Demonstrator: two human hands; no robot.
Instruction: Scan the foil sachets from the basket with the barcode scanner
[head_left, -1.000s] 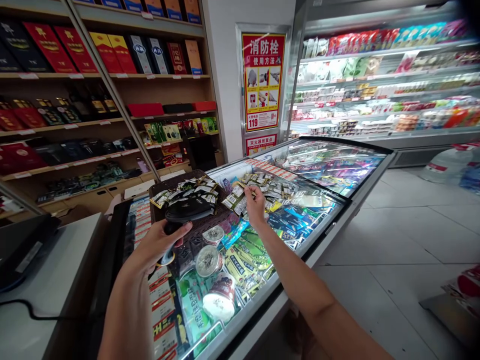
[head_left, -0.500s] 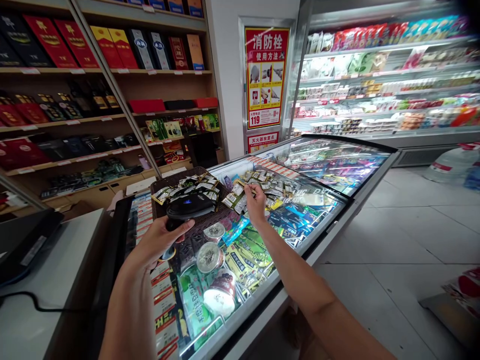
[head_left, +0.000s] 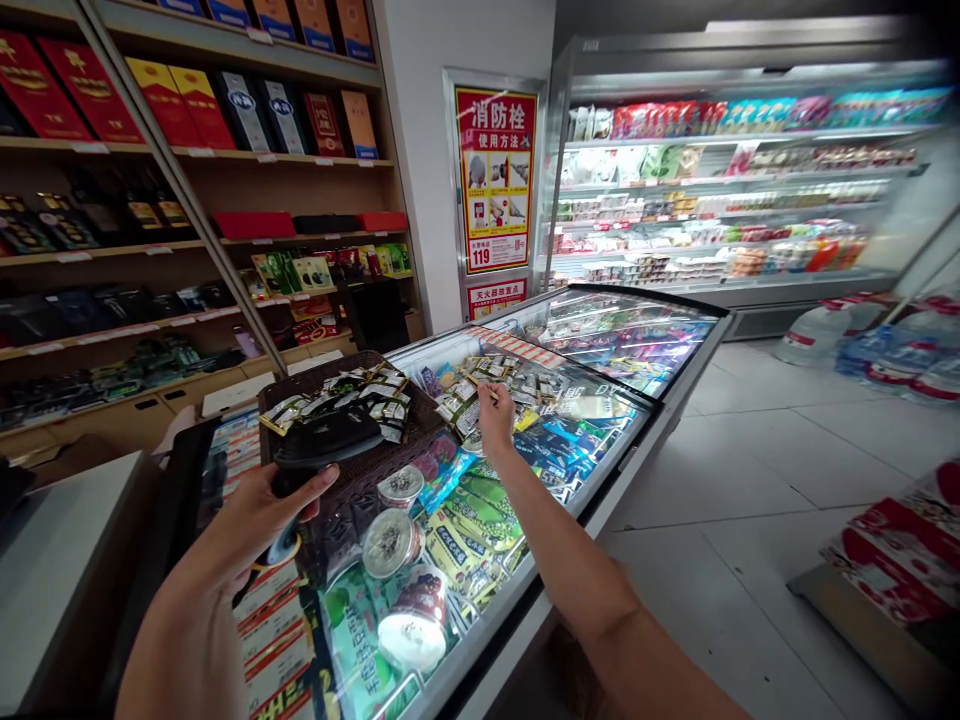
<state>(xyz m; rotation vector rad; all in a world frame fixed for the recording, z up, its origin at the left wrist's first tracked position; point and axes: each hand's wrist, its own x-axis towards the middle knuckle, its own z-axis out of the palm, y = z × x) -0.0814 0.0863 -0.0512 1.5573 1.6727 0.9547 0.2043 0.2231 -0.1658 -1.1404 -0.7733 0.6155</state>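
Observation:
My left hand [head_left: 259, 515] is closed around the handle of a black handheld scanner [head_left: 326, 437], whose wide head hangs over a dark woven basket [head_left: 367, 470]. Small foil packets [head_left: 386, 395] in gold, green and white lie in that basket, partly covered by the scanner. Between thumb and fingers, my right hand [head_left: 495, 415] pinches a similar foil packet [head_left: 456, 405] just right of the basket. Behind this hand, a loose pile of the same packets [head_left: 525, 378] rests on the glass top of a chest freezer [head_left: 600, 525].
Ice cream tubs [head_left: 390, 543] and bagged ices show through the freezer glass. A white counter [head_left: 82, 560] stands at the left. Shelves with boxes [head_left: 240, 110] rise behind, and a lit open fridge [head_left: 735, 190] is at the back right. Large water bottles [head_left: 814, 335] stand on the floor.
The view has swung right, so everything sits further left in it. Both hands keep their holds; the packet in my right hand has come slightly closer to the basket's right edge.

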